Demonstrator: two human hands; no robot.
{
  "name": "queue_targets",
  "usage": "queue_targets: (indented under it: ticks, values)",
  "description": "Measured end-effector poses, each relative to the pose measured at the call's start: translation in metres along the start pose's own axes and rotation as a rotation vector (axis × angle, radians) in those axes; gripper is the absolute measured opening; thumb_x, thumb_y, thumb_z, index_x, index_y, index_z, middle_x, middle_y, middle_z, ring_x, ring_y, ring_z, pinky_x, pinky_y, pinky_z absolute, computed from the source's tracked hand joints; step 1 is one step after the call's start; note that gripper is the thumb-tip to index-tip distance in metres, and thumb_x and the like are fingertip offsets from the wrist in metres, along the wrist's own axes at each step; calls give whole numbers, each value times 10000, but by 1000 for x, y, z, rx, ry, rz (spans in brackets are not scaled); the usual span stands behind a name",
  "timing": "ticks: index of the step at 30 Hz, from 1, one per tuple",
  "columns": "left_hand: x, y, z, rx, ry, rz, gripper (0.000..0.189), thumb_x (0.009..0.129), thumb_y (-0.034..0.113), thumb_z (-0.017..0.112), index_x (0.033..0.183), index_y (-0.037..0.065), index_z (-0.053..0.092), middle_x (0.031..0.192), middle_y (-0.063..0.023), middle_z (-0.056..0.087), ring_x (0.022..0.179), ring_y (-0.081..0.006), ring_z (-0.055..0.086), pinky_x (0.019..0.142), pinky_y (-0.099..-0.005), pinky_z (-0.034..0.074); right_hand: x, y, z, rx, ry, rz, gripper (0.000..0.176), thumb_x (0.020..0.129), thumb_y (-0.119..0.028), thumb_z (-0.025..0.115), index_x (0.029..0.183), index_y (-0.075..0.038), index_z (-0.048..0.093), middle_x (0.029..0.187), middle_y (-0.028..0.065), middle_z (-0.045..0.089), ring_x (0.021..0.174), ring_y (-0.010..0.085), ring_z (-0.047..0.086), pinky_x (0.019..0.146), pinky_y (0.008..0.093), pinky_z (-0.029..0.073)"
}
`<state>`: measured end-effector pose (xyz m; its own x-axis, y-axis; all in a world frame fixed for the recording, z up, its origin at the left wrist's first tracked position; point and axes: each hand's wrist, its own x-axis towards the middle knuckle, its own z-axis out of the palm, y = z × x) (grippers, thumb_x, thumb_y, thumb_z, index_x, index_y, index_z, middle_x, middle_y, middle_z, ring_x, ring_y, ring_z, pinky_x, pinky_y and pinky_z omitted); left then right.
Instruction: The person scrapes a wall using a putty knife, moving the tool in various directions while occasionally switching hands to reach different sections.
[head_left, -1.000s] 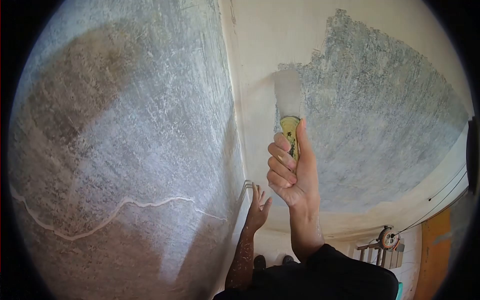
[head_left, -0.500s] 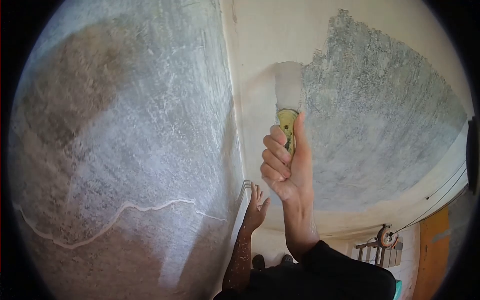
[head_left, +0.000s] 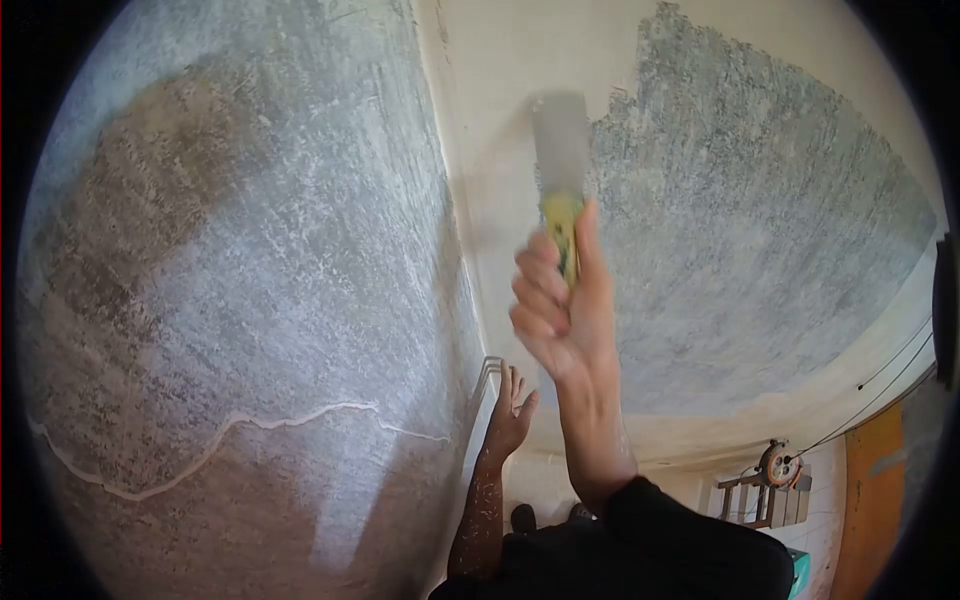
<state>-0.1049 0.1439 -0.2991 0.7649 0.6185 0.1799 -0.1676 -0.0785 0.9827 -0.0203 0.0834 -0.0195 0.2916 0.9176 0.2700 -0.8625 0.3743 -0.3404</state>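
Note:
My right hand is wrapped round the yellow handle of a putty knife, thumb stretched along the handle's side. The knife's wide grey blade points up over the cream wall, overlapping the left border of a rough grey patch. Both hand and knife are slightly blurred. Lower down, my left hand has its fingers stretched out, beside a curved metal edge near the wall corner. Pale specks dot the left forearm.
A mottled grey wall fills the left side, with a jagged white line across it. At lower right stand a small wooden stool with an orange cable reel and an orange panel. Dark shoes show below.
My right hand and the putty knife have moved up and slightly left in view. The walls have shifted a little too, while my left hand stays nearly in place.

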Motion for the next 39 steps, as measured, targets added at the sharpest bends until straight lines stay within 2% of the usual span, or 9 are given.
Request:
queue_targets:
  ticks: [2, 5, 12, 15, 18, 21, 22, 35, 39]
  values:
    - [2, -20, -4, -57, 1, 10, 845, 989, 108, 539, 1544, 74, -98, 1579, -309, 79, 1473, -393, 155, 1131, -425, 296, 18, -6, 29, -97, 23, -47, 552, 972, -638, 400, 746, -138, 459, 530, -82, 282, 367, 32, 177, 313, 185, 159]
    - [3, -20, -5, -54, 1, 0, 842, 989, 110, 541, 1544, 70, -92, 1578, -310, 83, 1471, -394, 160, 1133, -426, 293, -10, 3, -1, -22, 40, 15, 549, 970, -637, 408, 746, -138, 460, 535, -80, 293, 373, 30, 188, 318, 187, 161]
    - [2, -8, -4, -2, -11, -19, 835, 989, 116, 545, 1544, 61, -77, 1576, -312, 93, 1468, -396, 172, 1137, -429, 286, -3, 1, 7, -107, 118, -53, 534, 987, -605, 400, 761, -126, 467, 534, -72, 309, 350, 29, 208, 295, 186, 171]
    - [7, -7, -3, -10, -8, -10, 833, 989, 118, 546, 1544, 57, -71, 1575, -313, 98, 1467, -396, 177, 1139, -430, 283, 1, -3, 9, -82, 23, -43, 528, 985, -603, 410, 762, -128, 473, 535, -75, 308, 345, 31, 199, 292, 187, 165]
    - [4, -2, -1, 25, -6, -31, 829, 989, 119, 547, 1544, 49, -65, 1574, -314, 99, 1466, -396, 185, 1143, -427, 276, 19, -3, 39, -160, 84, -109, 524, 988, -595, 410, 755, -131, 475, 535, -77, 305, 345, 30, 198, 291, 187, 160]
    - [-1, 1, -4, 77, -20, -33, 830, 989, 126, 550, 1540, 35, -64, 1573, -314, 103, 1464, -397, 192, 1146, -425, 273, -8, 4, 10, -36, 22, -28, 521, 989, -593, 413, 760, -129, 475, 540, -77, 305, 354, 24, 197, 297, 184, 162]
    - [1, -5, -6, 39, -24, -24, 830, 989, 125, 550, 1540, 35, -64, 1572, -314, 105, 1463, -397, 193, 1146, -425, 273, -8, 6, 8, -79, 101, -59, 520, 989, -595, 411, 765, -129, 470, 537, -79, 284, 360, 22, 195, 302, 183, 160]
    - [2, -14, 2, 8, 23, -38, 830, 994, 133, 548, 1542, 39, -68, 1575, -298, 123, 1468, -381, 190, 1115, -428, 316, -2, 6, 31, 46, 43, 4, 529, 981, -605, 419, 762, -125, 461, 533, -72, 295, 349, 31, 189, 300, 188, 165]
    - [5, -6, 1, 20, 39, -35, 829, 998, 168, 550, 1542, 33, -61, 1573, -294, 143, 1470, -364, 197, 1109, -426, 329, 1, -1, 11, -17, -9, 10, 520, 983, -597, 426, 766, -127, 465, 534, -69, 309, 353, 34, 202, 306, 191, 184]
